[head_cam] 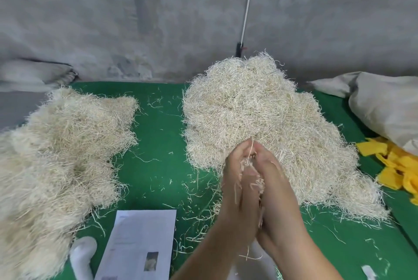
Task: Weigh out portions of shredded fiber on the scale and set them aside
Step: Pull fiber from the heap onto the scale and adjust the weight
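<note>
Covering the green counter (156, 144) are two shredded fiber heaps — a left heap (56, 155) and a right heap (260, 121). Left hand (237, 180) and right hand (278, 184) meet at the right heap's near edge, fingers (239, 150) pressed together around a fiber tuft (251, 166).

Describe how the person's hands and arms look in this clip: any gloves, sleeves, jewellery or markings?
Both forearms are bare up to the frame's bottom edge, with no sleeve in view. The left hand and right hand wear no gloves, and no rings, watch or wristband show. Pale shreds of fiber cling between them.
</note>
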`<control>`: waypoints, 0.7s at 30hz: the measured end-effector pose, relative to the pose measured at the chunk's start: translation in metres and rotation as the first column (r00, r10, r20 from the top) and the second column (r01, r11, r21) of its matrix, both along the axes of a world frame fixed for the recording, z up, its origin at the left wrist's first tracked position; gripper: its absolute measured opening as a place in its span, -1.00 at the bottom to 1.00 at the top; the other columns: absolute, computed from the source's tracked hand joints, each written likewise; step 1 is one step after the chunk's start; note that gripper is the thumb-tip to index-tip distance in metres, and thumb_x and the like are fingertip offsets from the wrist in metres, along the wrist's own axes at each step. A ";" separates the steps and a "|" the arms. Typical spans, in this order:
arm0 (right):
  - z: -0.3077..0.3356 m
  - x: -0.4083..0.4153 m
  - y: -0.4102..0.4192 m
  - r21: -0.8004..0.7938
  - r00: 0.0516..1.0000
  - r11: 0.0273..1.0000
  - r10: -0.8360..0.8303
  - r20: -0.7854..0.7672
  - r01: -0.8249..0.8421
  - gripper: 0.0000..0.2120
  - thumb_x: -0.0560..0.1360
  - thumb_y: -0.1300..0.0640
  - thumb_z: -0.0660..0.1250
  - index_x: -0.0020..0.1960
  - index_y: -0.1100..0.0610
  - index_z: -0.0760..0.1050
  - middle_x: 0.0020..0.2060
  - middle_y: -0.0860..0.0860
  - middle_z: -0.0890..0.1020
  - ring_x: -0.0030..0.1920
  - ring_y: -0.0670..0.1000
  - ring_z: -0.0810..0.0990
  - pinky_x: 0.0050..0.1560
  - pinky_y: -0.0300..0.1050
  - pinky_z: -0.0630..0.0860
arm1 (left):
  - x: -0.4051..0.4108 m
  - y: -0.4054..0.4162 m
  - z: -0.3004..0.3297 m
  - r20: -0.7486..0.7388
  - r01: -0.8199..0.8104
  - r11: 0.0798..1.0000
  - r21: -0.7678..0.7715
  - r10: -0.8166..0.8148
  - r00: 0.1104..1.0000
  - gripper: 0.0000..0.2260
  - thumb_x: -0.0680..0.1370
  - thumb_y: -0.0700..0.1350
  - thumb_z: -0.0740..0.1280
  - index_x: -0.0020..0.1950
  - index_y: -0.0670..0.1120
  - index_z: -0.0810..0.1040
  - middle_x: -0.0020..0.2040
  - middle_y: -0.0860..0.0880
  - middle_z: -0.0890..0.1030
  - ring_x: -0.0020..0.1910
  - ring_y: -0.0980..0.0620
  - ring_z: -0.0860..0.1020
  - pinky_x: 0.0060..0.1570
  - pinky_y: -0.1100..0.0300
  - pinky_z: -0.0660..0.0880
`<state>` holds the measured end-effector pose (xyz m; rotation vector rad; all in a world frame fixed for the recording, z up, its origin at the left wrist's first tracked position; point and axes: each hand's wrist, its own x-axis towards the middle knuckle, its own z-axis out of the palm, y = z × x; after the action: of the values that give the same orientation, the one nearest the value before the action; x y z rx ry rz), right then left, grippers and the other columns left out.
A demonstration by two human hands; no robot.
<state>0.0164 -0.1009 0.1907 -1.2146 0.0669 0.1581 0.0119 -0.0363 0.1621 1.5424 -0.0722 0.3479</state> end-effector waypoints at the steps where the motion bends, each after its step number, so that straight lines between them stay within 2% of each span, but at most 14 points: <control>1: 0.003 -0.001 -0.003 -0.104 0.997 0.993 -0.043 0.060 0.050 -0.71 0.59 0.05 0.33 0.20 -0.29 0.62 0.16 -0.08 0.70 0.07 -0.03 0.70 0.13 0.12 0.62 | -0.001 -0.004 -0.008 0.030 -0.046 0.995 0.087 0.044 0.999 -0.60 0.63 0.30 0.00 0.43 0.30 0.32 0.49 0.22 0.38 0.53 0.21 0.30 0.50 0.13 0.27; 2: 0.001 0.002 -0.007 -0.199 0.994 0.978 -0.036 0.105 0.056 -0.63 0.53 0.13 0.32 0.17 -0.29 0.64 0.07 -0.05 0.72 -0.05 0.00 0.66 0.06 0.08 0.61 | 0.000 -0.005 -0.014 0.003 -0.084 0.992 0.099 0.084 0.996 -0.52 0.59 0.39 -0.05 0.49 0.33 0.20 0.58 0.23 0.20 0.60 0.22 0.14 0.58 0.05 0.12; 3: 0.004 0.006 -0.007 -0.251 0.992 0.967 -0.022 0.123 0.052 -0.61 0.46 0.13 0.29 0.15 -0.27 0.65 -0.02 -0.03 0.73 -0.17 0.03 0.59 -0.04 0.03 0.58 | -0.002 -0.006 -0.015 -0.056 -0.038 0.999 -0.012 0.037 0.998 -0.50 0.57 0.43 -0.05 0.50 0.37 0.12 0.61 0.22 0.13 0.61 0.23 0.10 0.61 -0.01 0.10; 6: 0.006 0.007 0.001 -0.265 0.973 0.952 -0.100 0.207 0.154 -0.83 0.52 -0.02 0.38 0.05 -0.20 0.68 -0.17 0.03 0.75 -0.25 -0.01 0.63 -0.12 -0.03 0.58 | -0.005 -0.007 -0.010 -0.134 0.136 0.889 -0.438 -0.214 0.968 -0.43 0.50 0.49 0.16 0.49 0.46 0.18 0.58 0.13 0.31 0.49 0.23 0.39 0.46 0.08 0.42; 7: 0.007 0.007 0.002 -0.245 0.964 0.950 -0.138 0.227 0.194 -0.93 0.56 -0.09 0.43 -0.02 -0.16 0.69 -0.22 0.00 0.75 -0.26 -0.04 0.66 -0.17 -0.08 0.61 | -0.003 -0.007 -0.012 -0.121 0.169 0.865 -0.472 -0.253 0.960 -0.39 0.46 0.53 0.20 0.49 0.46 0.22 0.54 0.14 0.39 0.44 0.23 0.45 0.39 0.14 0.48; 9: 0.012 0.008 0.001 -0.216 0.952 0.951 -0.165 0.256 0.223 -0.74 0.51 -0.25 0.43 -0.17 -0.08 0.67 -0.37 -0.01 0.69 -0.37 -0.09 0.62 -0.35 -0.19 0.55 | -0.004 -0.007 -0.014 -0.126 0.162 0.886 -0.434 -0.237 0.963 -0.42 0.47 0.52 0.24 0.46 0.44 0.32 0.42 0.15 0.53 0.37 0.17 0.54 0.29 0.11 0.56; 10: 0.013 0.010 -0.001 -0.202 0.951 0.949 -0.187 0.248 0.240 -0.67 0.47 -0.32 0.42 -0.23 -0.07 0.66 -0.40 0.03 0.66 -0.39 -0.10 0.59 -0.35 -0.20 0.54 | -0.002 -0.006 -0.009 -0.147 0.094 0.884 -0.458 -0.179 0.973 -0.53 0.50 0.45 0.25 0.41 0.45 0.37 0.39 0.14 0.57 0.36 0.09 0.56 0.28 -0.02 0.58; 13: 0.013 0.011 -0.005 -0.102 0.981 0.980 -0.158 0.115 0.170 -0.59 0.42 -0.36 0.45 -0.29 -0.02 0.63 -0.35 0.16 0.63 -0.25 0.18 0.70 -0.15 0.13 0.65 | 0.000 0.004 0.002 -0.220 -0.075 0.767 -0.637 -0.087 0.972 -0.64 0.47 0.36 0.29 0.27 0.44 0.50 0.33 0.17 0.62 0.33 0.01 0.59 0.24 -0.18 0.55; 15: 0.006 0.006 0.001 -0.145 0.996 0.987 -0.056 0.073 0.066 -0.62 0.49 -0.28 0.42 -0.20 0.04 0.63 -0.26 0.20 0.66 -0.26 0.24 0.72 -0.28 0.11 0.67 | 0.002 0.008 0.009 -0.210 0.013 0.692 -0.722 -0.237 0.948 -0.70 0.48 0.35 0.33 0.11 0.30 0.68 0.11 0.11 0.73 0.15 0.04 0.69 0.07 -0.02 0.65; 17: -0.007 0.003 0.008 -0.326 0.976 0.940 -0.032 0.214 0.102 -0.82 0.55 -0.18 0.33 -0.04 -0.10 0.58 -0.17 -0.07 0.68 -0.20 0.01 0.69 -0.26 -0.06 0.57 | -0.001 0.009 0.011 -0.305 -0.004 0.765 -0.644 -0.252 0.919 -0.64 0.42 0.36 0.38 0.00 0.16 0.74 -0.01 0.04 0.75 0.03 0.06 0.72 0.05 0.04 0.65; 18: -0.012 0.003 0.009 -0.460 0.946 0.873 -0.005 0.323 0.161 -0.86 0.56 -0.18 0.26 0.09 -0.23 0.51 -0.07 -0.22 0.64 -0.12 -0.12 0.64 -0.18 -0.09 0.54 | -0.001 0.006 0.007 -0.363 -0.038 0.844 -0.534 -0.188 0.913 -0.62 0.41 0.38 0.35 0.03 0.18 0.73 0.01 0.05 0.74 0.06 0.07 0.71 0.13 0.00 0.62; 19: -0.018 0.003 0.009 -0.579 0.918 0.786 0.036 0.395 0.218 -0.76 0.57 -0.21 0.20 0.24 -0.35 0.38 0.07 -0.35 0.54 0.03 -0.22 0.55 -0.03 -0.12 0.50 | -0.003 0.004 0.006 -0.379 -0.065 0.897 -0.438 -0.119 0.918 -0.62 0.42 0.40 0.30 0.09 0.26 0.69 0.05 0.11 0.73 0.11 0.10 0.68 0.22 -0.06 0.58; 20: -0.024 0.005 0.008 -0.650 0.908 0.711 0.037 0.418 0.270 -0.62 0.58 -0.26 0.15 0.38 -0.40 0.21 0.21 -0.41 0.38 0.20 -0.24 0.40 0.16 -0.11 0.41 | -0.005 0.001 0.006 -0.341 -0.039 0.921 -0.388 -0.104 0.934 -0.62 0.43 0.43 0.26 0.14 0.35 0.65 0.09 0.19 0.71 0.15 0.15 0.66 0.27 -0.07 0.54; 21: -0.024 0.008 0.007 -0.690 0.912 0.656 0.006 0.409 0.305 -0.53 0.59 -0.31 0.11 0.46 -0.40 0.08 0.34 -0.30 0.24 0.31 -0.21 0.25 0.31 -0.05 0.28 | -0.008 -0.002 0.007 -0.311 -0.023 0.927 -0.374 -0.102 0.945 -0.62 0.42 0.48 0.25 0.15 0.41 0.61 0.11 0.25 0.69 0.15 0.20 0.65 0.27 -0.04 0.53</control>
<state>0.0241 -0.0938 0.1663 -2.0497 -0.1222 -0.3005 0.0037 -0.0383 0.1694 1.1980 0.2124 0.0624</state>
